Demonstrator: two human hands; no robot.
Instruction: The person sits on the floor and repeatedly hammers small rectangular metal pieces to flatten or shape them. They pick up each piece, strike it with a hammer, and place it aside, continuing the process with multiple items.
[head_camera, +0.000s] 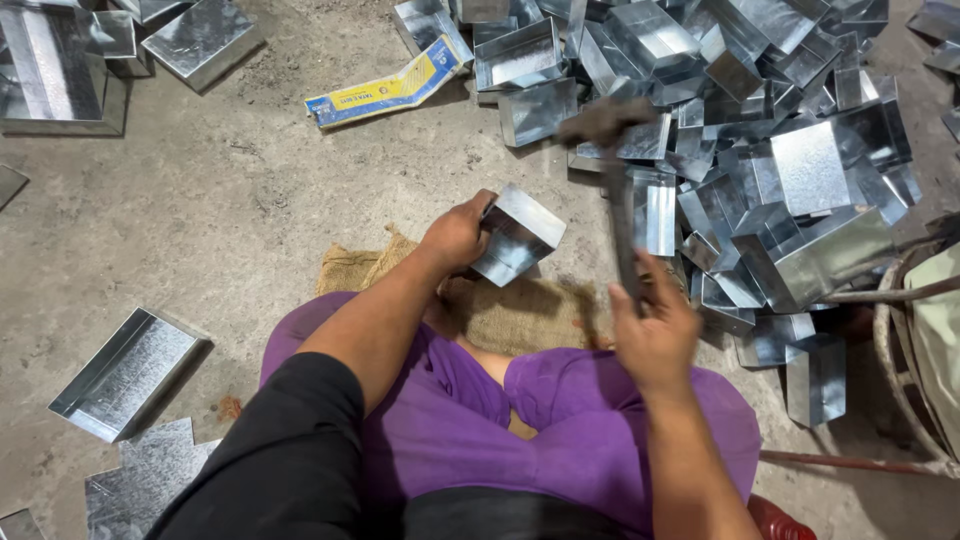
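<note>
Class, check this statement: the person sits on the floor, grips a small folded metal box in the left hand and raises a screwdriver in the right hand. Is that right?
Not quite. The right hand raises a hammer, not a screwdriver; its blurred head hangs above the pile of metal boxes. The rest holds: the left hand grips the small folded metal box. The head view shows it.

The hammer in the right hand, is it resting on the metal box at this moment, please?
No, the hammer in the right hand is raised clear of the metal box.
</note>
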